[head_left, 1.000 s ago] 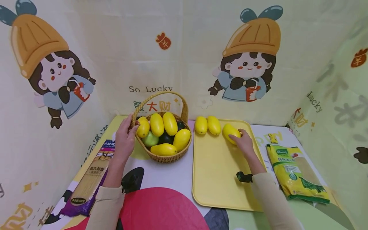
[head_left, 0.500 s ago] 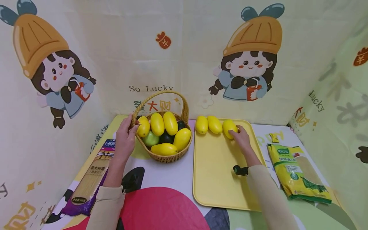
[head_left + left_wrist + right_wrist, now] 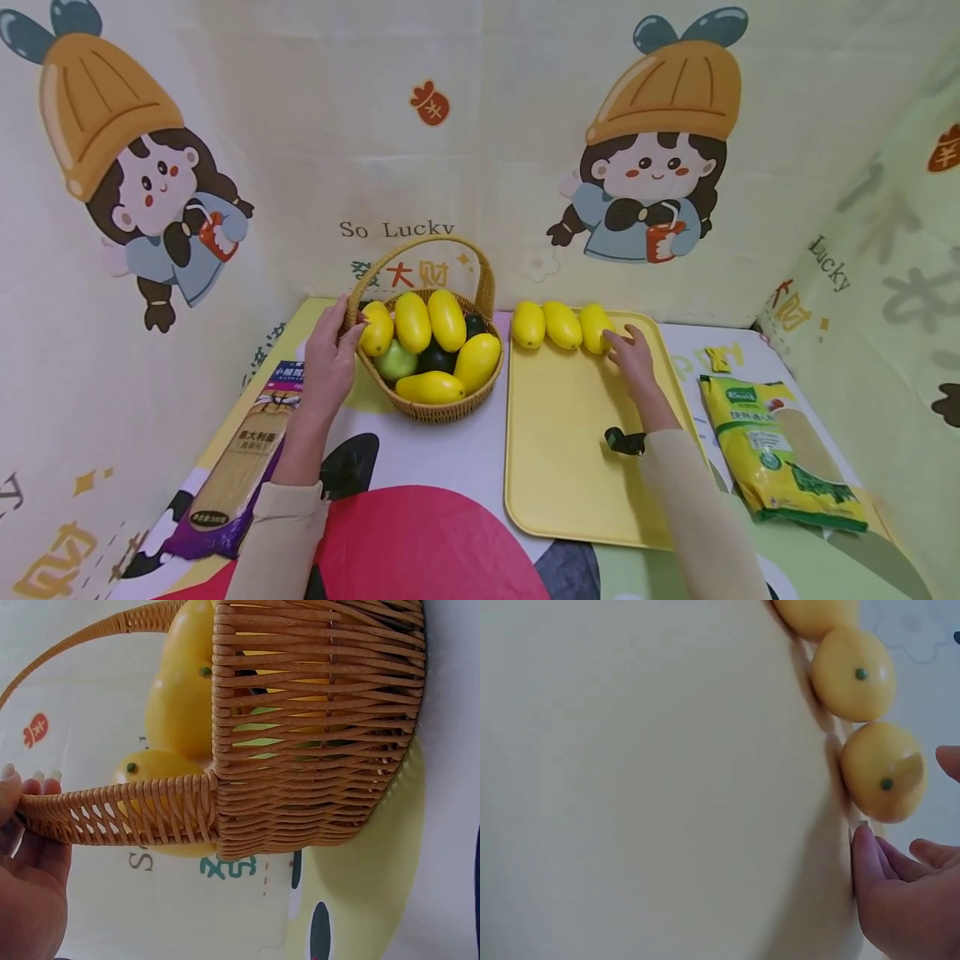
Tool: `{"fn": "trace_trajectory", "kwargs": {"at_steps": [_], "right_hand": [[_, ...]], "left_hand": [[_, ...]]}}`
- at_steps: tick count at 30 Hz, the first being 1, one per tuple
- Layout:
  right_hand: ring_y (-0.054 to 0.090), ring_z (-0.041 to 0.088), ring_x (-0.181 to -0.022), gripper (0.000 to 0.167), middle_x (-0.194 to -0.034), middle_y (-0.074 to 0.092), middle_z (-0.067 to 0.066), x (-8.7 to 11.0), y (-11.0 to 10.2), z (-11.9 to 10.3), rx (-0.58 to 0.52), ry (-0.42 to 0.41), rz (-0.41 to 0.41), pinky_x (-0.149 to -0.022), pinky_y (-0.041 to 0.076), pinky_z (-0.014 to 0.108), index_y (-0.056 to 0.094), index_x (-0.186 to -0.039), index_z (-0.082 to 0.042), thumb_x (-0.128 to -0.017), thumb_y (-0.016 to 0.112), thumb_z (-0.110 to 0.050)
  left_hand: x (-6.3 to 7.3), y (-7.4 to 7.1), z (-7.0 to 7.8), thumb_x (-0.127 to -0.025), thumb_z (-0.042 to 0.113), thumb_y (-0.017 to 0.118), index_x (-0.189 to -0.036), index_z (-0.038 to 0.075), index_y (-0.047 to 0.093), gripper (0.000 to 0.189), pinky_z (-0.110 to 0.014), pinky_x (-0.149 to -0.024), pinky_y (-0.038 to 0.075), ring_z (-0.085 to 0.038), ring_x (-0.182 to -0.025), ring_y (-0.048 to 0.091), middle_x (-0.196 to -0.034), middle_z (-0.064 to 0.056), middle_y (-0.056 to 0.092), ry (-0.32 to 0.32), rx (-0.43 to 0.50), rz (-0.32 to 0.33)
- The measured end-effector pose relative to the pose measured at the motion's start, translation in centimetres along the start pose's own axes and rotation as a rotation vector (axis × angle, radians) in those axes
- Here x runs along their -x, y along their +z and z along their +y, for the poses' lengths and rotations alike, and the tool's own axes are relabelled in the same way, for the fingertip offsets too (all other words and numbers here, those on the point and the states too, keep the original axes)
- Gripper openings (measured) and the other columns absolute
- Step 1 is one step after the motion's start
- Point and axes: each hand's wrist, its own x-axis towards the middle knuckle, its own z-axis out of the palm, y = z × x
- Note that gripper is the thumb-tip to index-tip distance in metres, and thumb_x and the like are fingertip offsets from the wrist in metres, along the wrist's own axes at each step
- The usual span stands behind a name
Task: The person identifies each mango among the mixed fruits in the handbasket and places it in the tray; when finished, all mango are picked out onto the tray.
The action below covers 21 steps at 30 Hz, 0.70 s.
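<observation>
My left hand holds the near left side of the handle of a wicker basket, its fingers and thumb around it. Smooth oblong yellow fruits, a green round fruit and dark ones fill the basket. Along the far edge of a yellow tray, three more such fruits lie side by side. Beside the rightmost yellow fruit, my right hand has its fingers loosely spread, with nothing in its grasp; the right wrist view shows the fingertips just below that fruit.
A purple pack of spaghetti lies left of the left forearm. Right of the tray lie a yellow-green Knorr bag and a small yellow packet. A printed cloth wall rises behind the basket and tray.
The right hand has set the third yellow fruit to the left, upright beside the other two, and let go of it. The left hand has stayed on the basket handle.
</observation>
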Motion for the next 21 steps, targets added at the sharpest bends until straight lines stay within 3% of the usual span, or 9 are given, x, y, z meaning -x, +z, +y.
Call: {"fn": "trace_trajectory", "kwargs": {"at_steps": [4,12,16,21], "right_hand": [[0.041,0.041,-0.140,0.086,-0.160,0.021,0.024,0.7,-0.4,0.5,-0.041,-0.004,0.028,-0.120,0.035,0.045,-0.001,-0.161,-0.014,-0.100,0.054,-0.039],[0.046,0.037,-0.134,0.077,-0.147,0.046,0.021,2.2,0.6,0.6,0.221,-0.197,0.197,-0.109,0.043,0.052,0.022,-0.158,-0.015,-0.096,0.060,-0.038],[0.045,0.037,-0.133,0.069,-0.143,0.049,0.021,2.6,1.7,-0.7,0.257,-0.299,0.189,-0.109,0.043,0.052,0.032,-0.154,-0.011,-0.096,0.062,-0.032],[0.047,0.036,-0.133,0.065,-0.142,0.051,0.022,3.5,3.1,-2.2,0.278,-0.406,0.115,-0.111,0.042,0.052,0.037,-0.152,-0.010,-0.094,0.063,-0.025]], "left_hand": [[0.0,0.2,0.1,-0.105,0.020,0.046,-0.157,0.017,0.032,0.053,-0.003,-0.098,0.041,-0.020,-0.117,0.053,-0.128,-0.012,0.055,-0.004,0.007,-0.003],[-0.2,-0.2,0.1,-0.105,0.019,0.048,-0.155,0.012,0.036,0.052,0.000,-0.094,0.040,-0.021,-0.113,0.053,-0.126,-0.014,0.055,0.001,0.015,-0.012],[-0.3,-0.4,0.1,-0.105,0.019,0.048,-0.155,0.013,0.035,0.052,-0.001,-0.093,0.041,-0.019,-0.112,0.053,-0.127,-0.013,0.056,0.012,-0.003,-0.007],[-0.5,-0.4,0.1,-0.105,0.021,0.049,-0.154,0.014,0.038,0.051,-0.001,-0.089,0.042,-0.019,-0.108,0.052,-0.126,-0.013,0.057,0.012,-0.020,-0.003]]}}
